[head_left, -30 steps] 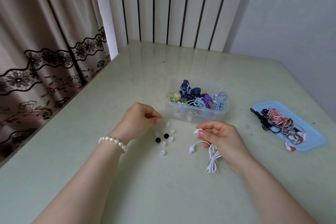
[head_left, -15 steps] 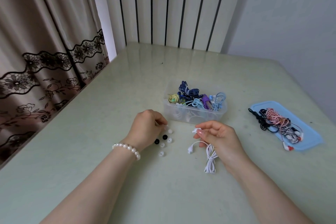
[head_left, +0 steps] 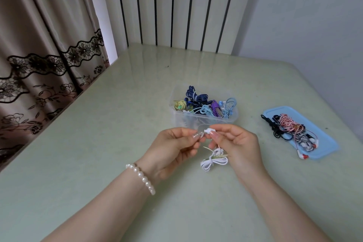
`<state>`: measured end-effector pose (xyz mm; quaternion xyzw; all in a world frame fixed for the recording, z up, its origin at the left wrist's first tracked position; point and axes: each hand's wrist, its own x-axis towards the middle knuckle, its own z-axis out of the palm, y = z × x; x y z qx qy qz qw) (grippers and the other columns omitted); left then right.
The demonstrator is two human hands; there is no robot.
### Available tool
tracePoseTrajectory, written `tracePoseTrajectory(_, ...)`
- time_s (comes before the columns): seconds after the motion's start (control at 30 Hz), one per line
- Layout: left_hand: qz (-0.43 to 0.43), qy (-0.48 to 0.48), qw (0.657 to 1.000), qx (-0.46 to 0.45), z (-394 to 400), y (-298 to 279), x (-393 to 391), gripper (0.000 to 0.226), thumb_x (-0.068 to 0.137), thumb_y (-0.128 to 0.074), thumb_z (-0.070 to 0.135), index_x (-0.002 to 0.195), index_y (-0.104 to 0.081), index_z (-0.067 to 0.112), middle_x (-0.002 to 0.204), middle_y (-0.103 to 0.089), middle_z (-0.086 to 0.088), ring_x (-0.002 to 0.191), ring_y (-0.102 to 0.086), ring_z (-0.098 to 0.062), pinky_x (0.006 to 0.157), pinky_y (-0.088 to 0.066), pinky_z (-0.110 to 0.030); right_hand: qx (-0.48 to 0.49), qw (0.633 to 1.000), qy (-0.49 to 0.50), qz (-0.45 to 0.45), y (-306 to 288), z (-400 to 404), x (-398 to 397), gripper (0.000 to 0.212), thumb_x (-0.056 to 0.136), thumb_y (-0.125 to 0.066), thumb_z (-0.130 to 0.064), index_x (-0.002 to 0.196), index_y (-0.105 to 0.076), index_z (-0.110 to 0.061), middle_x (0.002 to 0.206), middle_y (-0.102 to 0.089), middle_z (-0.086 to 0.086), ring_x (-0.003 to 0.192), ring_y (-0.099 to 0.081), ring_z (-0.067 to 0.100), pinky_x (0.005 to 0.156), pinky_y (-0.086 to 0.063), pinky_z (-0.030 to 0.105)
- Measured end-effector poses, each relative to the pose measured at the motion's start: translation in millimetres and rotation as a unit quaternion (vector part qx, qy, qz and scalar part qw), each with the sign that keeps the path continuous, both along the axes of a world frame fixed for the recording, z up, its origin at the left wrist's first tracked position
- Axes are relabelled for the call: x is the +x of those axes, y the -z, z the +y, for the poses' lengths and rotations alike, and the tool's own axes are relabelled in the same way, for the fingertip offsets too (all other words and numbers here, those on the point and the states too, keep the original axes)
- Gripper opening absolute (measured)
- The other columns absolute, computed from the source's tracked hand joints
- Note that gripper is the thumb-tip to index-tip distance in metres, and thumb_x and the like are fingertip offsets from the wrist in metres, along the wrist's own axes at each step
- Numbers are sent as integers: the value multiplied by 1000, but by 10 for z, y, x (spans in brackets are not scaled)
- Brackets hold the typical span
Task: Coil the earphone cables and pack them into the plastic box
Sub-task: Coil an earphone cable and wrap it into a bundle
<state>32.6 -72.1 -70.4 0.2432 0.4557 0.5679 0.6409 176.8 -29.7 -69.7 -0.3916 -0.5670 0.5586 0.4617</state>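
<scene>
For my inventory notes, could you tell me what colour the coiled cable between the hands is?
White, seen in the head view: coiled cable.

Box (head_left: 204,122) left of lid (head_left: 326,143), on table (head_left: 117,124)

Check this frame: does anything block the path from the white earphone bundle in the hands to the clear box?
Nothing visible does. The white earphones hang from the right hand, just in front of the open plastic box; only bare table lies between.

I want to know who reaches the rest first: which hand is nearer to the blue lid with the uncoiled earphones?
Right. The right hand is between the left hand and the blue lid, apart from it; the left hand is farther.
</scene>
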Motion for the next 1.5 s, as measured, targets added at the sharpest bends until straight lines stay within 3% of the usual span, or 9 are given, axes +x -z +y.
tracePoseTrajectory(0.3,-83,-28,995,-41,-10,15,40,19,77,-58,-1,67,-73,4,68,-69,-8,51,-59,-6,50,-52,-16,67,998,5,-23,-11,-40,-12,21,74,-68,2,78,-71,-18,67,-71,0,62,-61,16,58,-50,19)
tracePoseTrajectory(0.6,1,-51,999,0,-23,38,77,13,81,-57,-4,79,-69,-1,62,-67,-5,50,-57,-6,51,-50,-15,100,993,-1,-58,-21,-67,-34,28,75,-66,4,75,-69,-24,63,-70,-10,56,-59,2,58,-46,13)
tracePoseTrajectory(0.97,45,-47,998,21,-29,59,89,13,84,-56,-1,83,-68,-4,65,-66,-6,51,-56,-6,52,-49,-15,125,984,27,-122,13,-73,-10,37,77,-66,2,70,-66,-35,65,-69,-13,55,-59,6,55,-46,16)
tracePoseTrajectory(1.37,15,-8,1000,20,-37,56,106,19,85,-53,-1,81,-72,0,74,-69,-9,60,-61,-8,62,-52,-17,114,983,41,-140,9,-43,10,36,77,-68,-1,65,-65,-34,60,-67,-13,54,-56,8,50,-46,19)
tracePoseTrajectory(1.5,-32,14,999,23,-51,46,124,20,85,-52,0,91,-71,-2,82,-67,-11,67,-61,-9,67,-53,-19,160,973,70,-149,41,-58,0,29,76,-67,2,69,-69,-26,67,-67,-7,59,-59,12,51,-43,10)
